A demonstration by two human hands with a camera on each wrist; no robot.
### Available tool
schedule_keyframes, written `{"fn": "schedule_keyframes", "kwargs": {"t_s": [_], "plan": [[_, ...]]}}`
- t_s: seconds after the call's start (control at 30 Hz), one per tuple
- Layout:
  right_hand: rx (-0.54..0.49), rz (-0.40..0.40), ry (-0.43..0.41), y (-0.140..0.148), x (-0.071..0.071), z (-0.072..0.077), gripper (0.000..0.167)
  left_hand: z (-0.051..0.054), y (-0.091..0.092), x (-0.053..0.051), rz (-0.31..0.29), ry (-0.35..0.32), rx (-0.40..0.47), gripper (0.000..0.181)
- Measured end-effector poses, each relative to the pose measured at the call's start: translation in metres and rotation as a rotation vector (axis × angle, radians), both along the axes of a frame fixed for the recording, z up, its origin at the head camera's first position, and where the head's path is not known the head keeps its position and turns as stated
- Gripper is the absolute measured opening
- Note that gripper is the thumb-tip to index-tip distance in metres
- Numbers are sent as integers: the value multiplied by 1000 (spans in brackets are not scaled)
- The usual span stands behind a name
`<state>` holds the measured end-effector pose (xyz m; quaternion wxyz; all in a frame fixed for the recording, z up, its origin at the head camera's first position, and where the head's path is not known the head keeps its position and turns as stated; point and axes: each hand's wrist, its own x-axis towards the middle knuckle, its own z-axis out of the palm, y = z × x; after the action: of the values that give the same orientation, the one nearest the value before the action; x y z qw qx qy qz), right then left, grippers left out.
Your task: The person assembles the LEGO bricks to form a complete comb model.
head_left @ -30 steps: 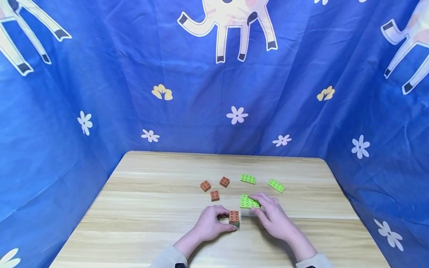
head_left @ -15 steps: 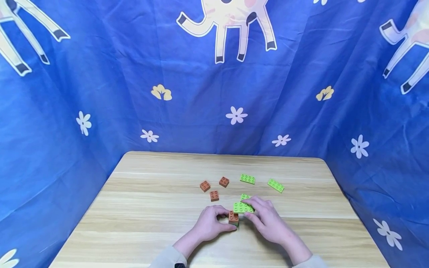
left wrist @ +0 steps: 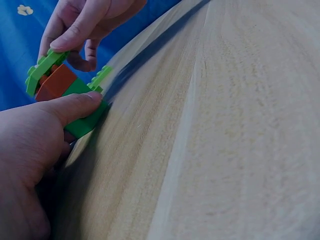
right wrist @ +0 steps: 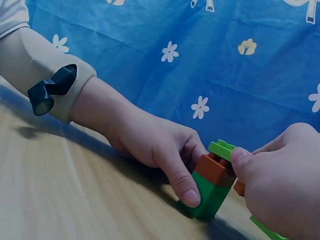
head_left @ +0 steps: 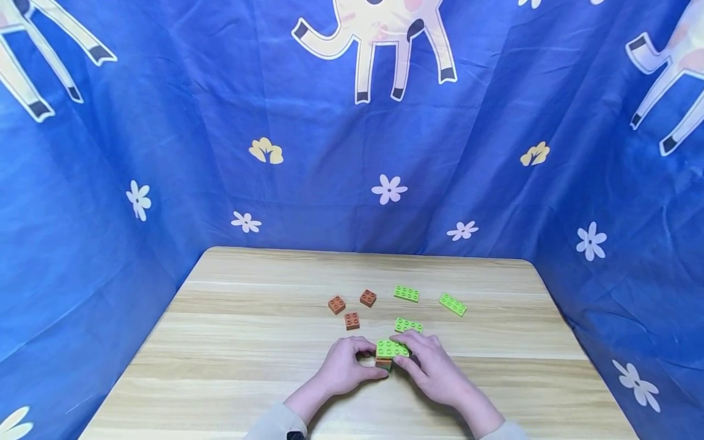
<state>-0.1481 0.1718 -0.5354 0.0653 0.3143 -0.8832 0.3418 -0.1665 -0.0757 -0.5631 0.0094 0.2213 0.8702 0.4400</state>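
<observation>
My left hand (head_left: 345,366) grips a small stack between thumb and fingers on the tabletop. The stack has a dark green part (right wrist: 211,196) at the bottom and an orange-brown brick (right wrist: 215,171) above it. My right hand (head_left: 434,370) pinches a light green brick (head_left: 388,348) by its right end. That brick lies over the orange-brown one, and studs show between them in the right wrist view, so it looks tilted or not flush. In the left wrist view both hands, the left (left wrist: 45,130) and the right (left wrist: 90,25), are at the stack.
Three orange-brown bricks (head_left: 352,321) lie behind the left hand. Three light green bricks lie behind the right hand: one close to it (head_left: 409,325), one farther back (head_left: 406,294), one at the right (head_left: 453,304). A blue patterned cloth (head_left: 352,183) surrounds the wooden table (head_left: 231,330).
My right hand has carried the light green brick left and toward the front, onto the stack, uncovering another green brick behind. My left hand has kept its grip in the same place.
</observation>
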Motion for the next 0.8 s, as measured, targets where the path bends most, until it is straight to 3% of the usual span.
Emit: {"fn": "schedule_keyframes", "kwargs": {"t_s": [0.37, 0.63, 0.8], "plan": [[9, 16, -6, 0, 2, 0, 39, -1, 0, 0, -2, -5, -3, 42], [37, 28, 35, 1, 0, 0, 38, 1, 1, 0, 3, -7, -14, 41], [64, 26, 69, 1, -1, 1, 37, 2, 1, 1, -1, -38, 38, 50]]}}
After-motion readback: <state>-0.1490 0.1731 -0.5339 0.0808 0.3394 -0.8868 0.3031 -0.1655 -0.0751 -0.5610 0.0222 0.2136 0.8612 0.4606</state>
